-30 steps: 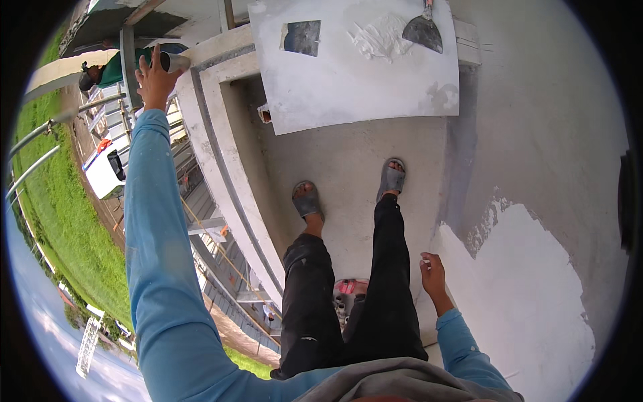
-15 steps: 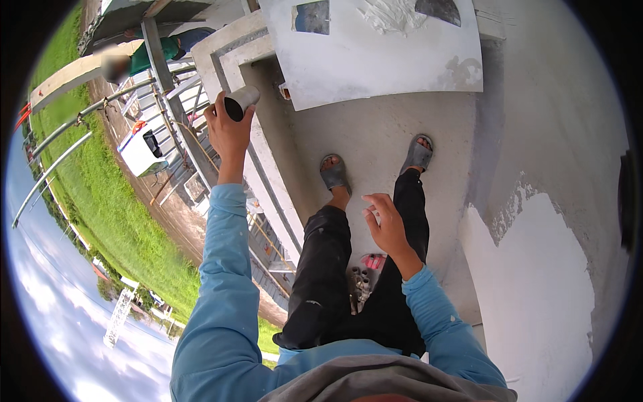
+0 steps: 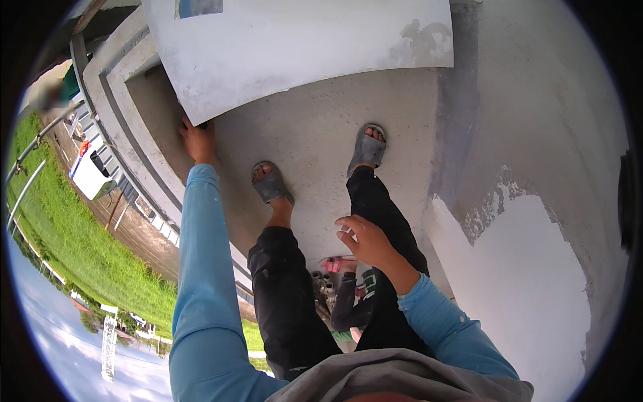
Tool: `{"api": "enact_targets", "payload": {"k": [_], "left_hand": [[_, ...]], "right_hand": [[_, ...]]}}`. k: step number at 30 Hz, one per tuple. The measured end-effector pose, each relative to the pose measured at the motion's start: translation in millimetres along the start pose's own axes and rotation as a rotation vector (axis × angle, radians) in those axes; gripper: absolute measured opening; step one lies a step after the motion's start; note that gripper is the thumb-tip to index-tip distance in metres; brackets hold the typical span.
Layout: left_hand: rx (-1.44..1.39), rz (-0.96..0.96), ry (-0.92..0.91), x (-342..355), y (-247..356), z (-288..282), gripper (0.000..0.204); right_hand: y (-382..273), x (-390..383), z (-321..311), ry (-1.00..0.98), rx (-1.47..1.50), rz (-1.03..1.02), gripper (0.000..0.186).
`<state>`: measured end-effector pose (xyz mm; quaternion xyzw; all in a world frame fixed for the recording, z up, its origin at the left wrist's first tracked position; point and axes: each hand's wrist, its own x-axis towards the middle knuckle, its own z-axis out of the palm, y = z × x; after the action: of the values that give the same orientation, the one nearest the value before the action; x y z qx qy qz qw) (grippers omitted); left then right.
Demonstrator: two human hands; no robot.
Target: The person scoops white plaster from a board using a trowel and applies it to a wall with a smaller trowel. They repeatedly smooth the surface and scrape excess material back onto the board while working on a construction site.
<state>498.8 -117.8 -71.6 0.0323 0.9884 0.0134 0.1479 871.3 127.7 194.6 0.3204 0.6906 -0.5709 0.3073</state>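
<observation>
Two blue sleeves and one grey cloth are nearest the camera. Two hands are in view. The right hand is in front of the right one of two black trouser legs; its fingers are loosely bent, with a gap between thumb and forefinger. Two grey sandals stand on the floor, toes directed toward one white board.

The board is located ahead of both sandals. Its visible part is longest from left to right, across the person's front; the upper frame edge cuts it off, so the true long axis cannot be confirmed. Its near left corner points back toward the person. The left hand is at that corner, beside one concrete ledge. One dark object, mostly covered, shows at its fingers; whether they are clamped on it cannot be told. One blue-grey patch and one grey stain mark the board.

To the right, one white coating partly covers one grey wall. Between the legs, farther back, one pink item shows beside several round items, count unclear. Beyond the ledge: one white container, two pipes, grass and, farthest, one lattice tower.
</observation>
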Motion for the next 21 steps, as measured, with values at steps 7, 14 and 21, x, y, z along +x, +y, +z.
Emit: {"api": "enact_targets", "payload": {"k": [7, 14, 21], "left_hand": [[0.189, 0.163, 0.052, -12.9, 13.0, 9.8, 0.073], [0.368, 0.578, -0.011, -39.7, -17.4, -75.2, 0.035], [0.248, 0.791, -0.132, -34.3, -35.5, -105.2, 0.038]], "right_hand": [[1.5, 8.8, -24.5, 0.113, 0.114, -0.021, 0.026], [-59.6, 122.2, -191.0, 0.617, -0.268, -0.448, 0.023], [-162.4, 301.6, -375.3, 0.838, -0.967, -0.750, 0.034]]}}
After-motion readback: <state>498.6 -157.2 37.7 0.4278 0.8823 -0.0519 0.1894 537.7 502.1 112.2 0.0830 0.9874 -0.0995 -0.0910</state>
